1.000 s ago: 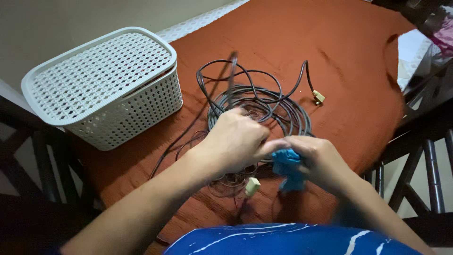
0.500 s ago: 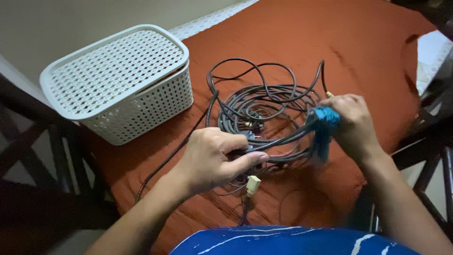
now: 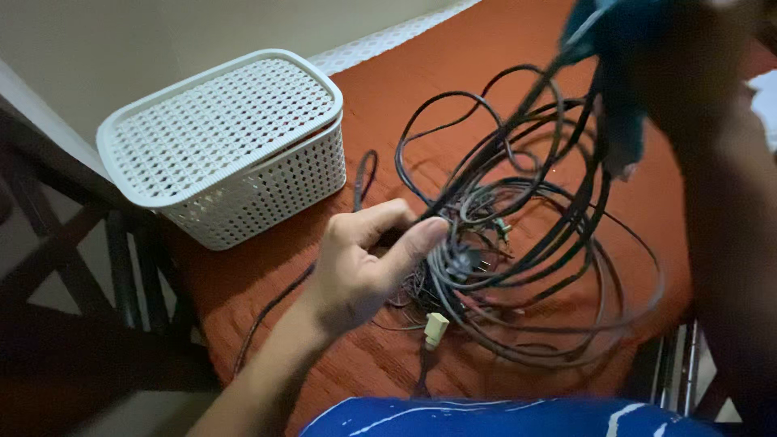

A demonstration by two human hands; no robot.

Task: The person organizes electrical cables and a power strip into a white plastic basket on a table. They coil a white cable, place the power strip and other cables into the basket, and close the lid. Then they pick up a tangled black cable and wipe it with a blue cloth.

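Left hand (image 3: 360, 271): pinches dark cable strands between thumb and fingers, low over the cloth
Right hand (image 3: 696, 73): raised near the camera (blurred); closed on a blue cloth (image 3: 619, 81) and lifted cable loops
Cables (image 3: 526, 243): a tangled dark coil on the orange cloth (image 3: 388, 105); a pale plug (image 3: 435, 328) lies below the left hand
Basket (image 3: 227, 146): white, lidded, left of the coil

Rust-orange ribbed fabric cover (image 3: 518, 105) over the surface. White plastic lidded basket (image 3: 235, 146), lattice-patterned lid, rows of small holes on walls. Tangled dark grey cables (image 3: 526, 243); one cream plug end (image 3: 436, 328). Teal-blue cloth (image 3: 619, 73). Blue garment with white streaks (image 3: 502, 417). Dark brown wooden frame (image 3: 73, 267).
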